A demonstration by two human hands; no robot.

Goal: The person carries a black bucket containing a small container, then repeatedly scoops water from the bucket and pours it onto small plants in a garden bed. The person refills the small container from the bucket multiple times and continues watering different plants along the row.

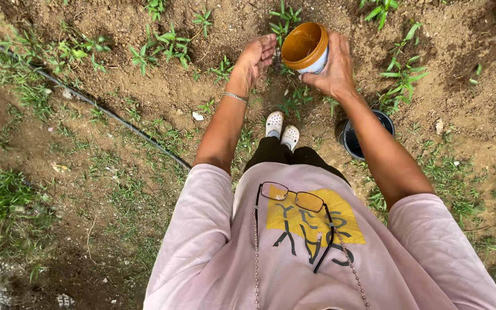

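**Tub tipped toward a cupped palm over the garden bed**

From the head view I see my right hand (334, 72) wrapped around a small orange tub (306, 47), its grip closed on the wall, mouth tilted toward my left hand (255, 57). The left grip is loosely cupped, palm up, holding nothing I can make out, just beside the tub's rim as if to catch from it. Both hover above soil (162, 92) with seedlings (400, 80). A dark bucket (354, 138) sits by my shoes (281, 131).

Round orange-lined tub (306, 47), right hand (334, 72)
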